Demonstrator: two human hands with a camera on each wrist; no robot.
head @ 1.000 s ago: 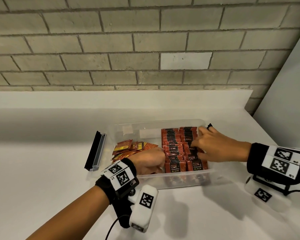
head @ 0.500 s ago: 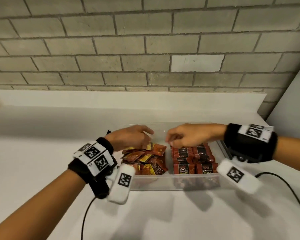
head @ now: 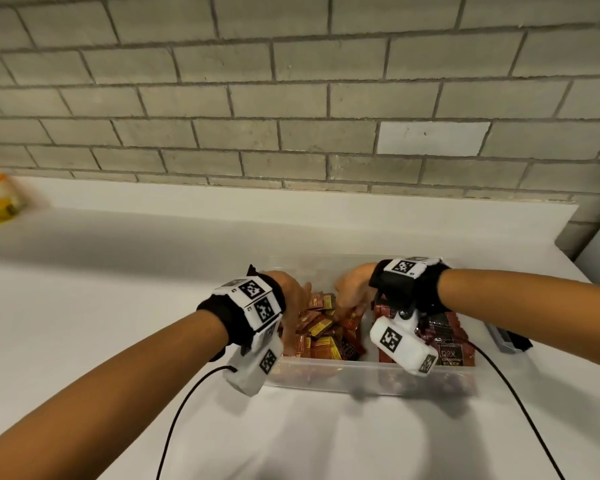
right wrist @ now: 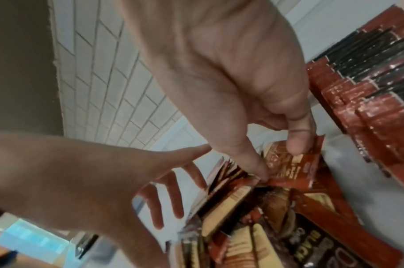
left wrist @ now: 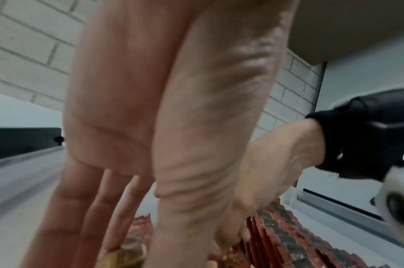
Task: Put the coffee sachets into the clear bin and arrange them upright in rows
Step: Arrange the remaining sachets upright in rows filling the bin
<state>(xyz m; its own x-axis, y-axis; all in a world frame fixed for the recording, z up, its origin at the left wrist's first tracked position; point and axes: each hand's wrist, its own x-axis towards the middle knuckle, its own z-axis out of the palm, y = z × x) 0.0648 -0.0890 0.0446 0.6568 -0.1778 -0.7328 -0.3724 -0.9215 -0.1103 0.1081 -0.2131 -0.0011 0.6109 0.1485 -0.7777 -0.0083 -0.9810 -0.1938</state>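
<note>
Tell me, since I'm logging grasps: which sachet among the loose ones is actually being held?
The red sachet at the pile's right edge, nearest the upright rows: the right hand pinches it between thumb and fingertip; the others lie untouched.

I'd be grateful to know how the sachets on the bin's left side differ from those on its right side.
The left sachets lie in a loose heap, tilted every way; the right sachets stand upright in packed rows. The right hand pinches one from the heap; nothing touches the rows. Both groups sit in the clear bin.

Both bare forearms wear black wristbands [head: 234, 318] topped with white checkered marker tags; a white camera pod [head: 400, 346] with a trailing black cable [head: 174, 420] hangs beneath each.
</note>
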